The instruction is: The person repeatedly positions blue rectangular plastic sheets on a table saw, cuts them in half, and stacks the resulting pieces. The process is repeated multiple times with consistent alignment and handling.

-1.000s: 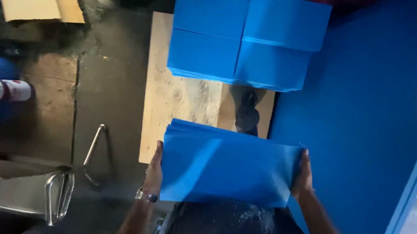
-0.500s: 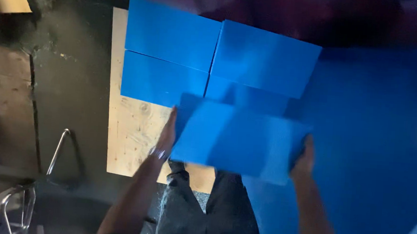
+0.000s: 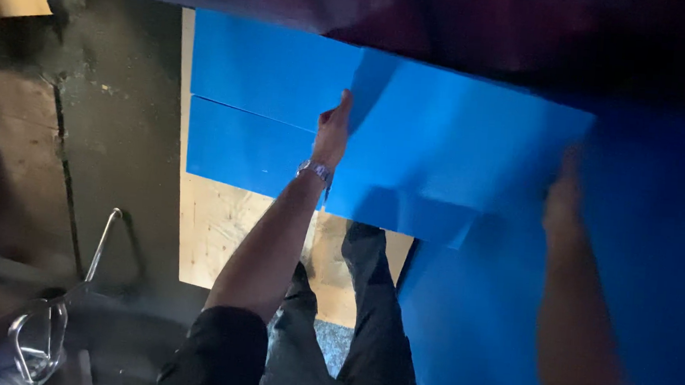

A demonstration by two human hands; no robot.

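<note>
The stack of blue sheets (image 3: 458, 152) that I carry lies flat between my two hands, held out in front of me above the wooden board (image 3: 219, 232) on the floor. It overlaps the right part of the blue stacks (image 3: 252, 106) already lying on that board, and its near corner hangs out over my dark trouser leg (image 3: 371, 299).

My left hand (image 3: 332, 135) presses flat against the left edge of the stack, fingers stretched up along it, thumb side toward me; its grip is on that edge. A wristwatch (image 3: 314, 170) sits on that wrist.

My right hand (image 3: 564, 202) is at the right edge of the stack, blurred, so I cannot tell how its grip is set there, only that it meets the sheets.

The blue stacks on the board lie side by side, a seam running between the upper and the lower one. To the right stands a large blue surface (image 3: 591, 314). To the left is dark concrete floor (image 3: 114, 120), and a metal frame (image 3: 53, 309) shows at the lower left.
</note>
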